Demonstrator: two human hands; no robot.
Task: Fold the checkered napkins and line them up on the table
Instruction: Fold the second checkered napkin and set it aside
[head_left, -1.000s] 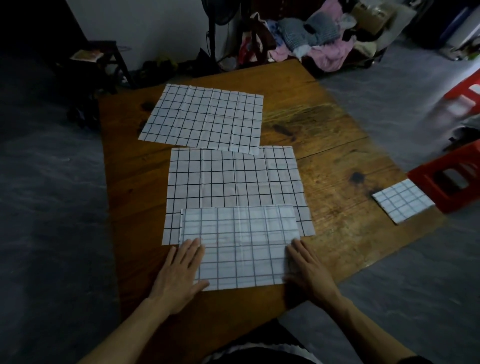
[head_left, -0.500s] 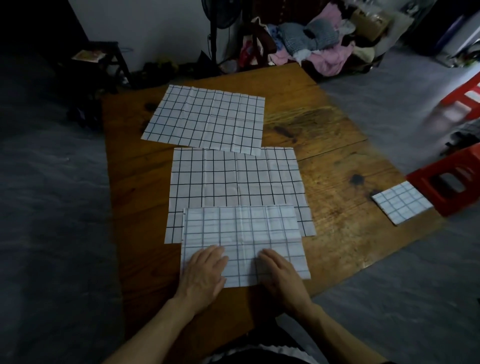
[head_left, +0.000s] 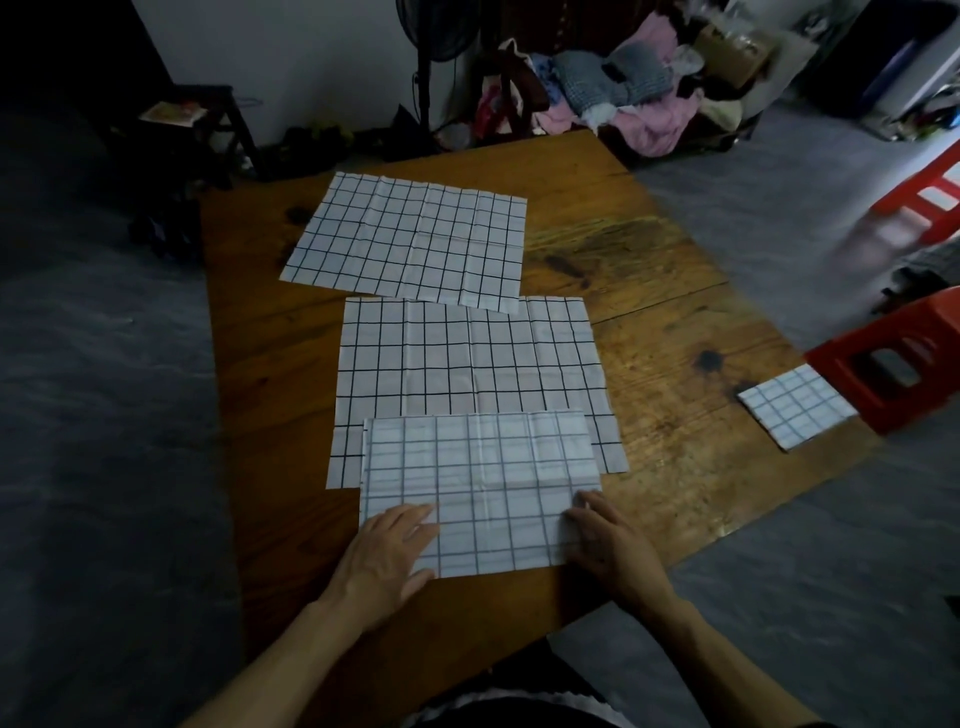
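We press the half-folded napkin (head_left: 480, 488), low centre on the wooden table (head_left: 670, 364), with left hand (head_left: 387, 558) and right hand (head_left: 613, 545), fingers flat and grasping nothing. Next we should square the edges before creasing. Its hidden layers' alignment is unclear; dim light blurs detail.

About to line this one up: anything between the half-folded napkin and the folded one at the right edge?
Nothing visible. Bare table lies between the half-folded napkin and the folded napkin.
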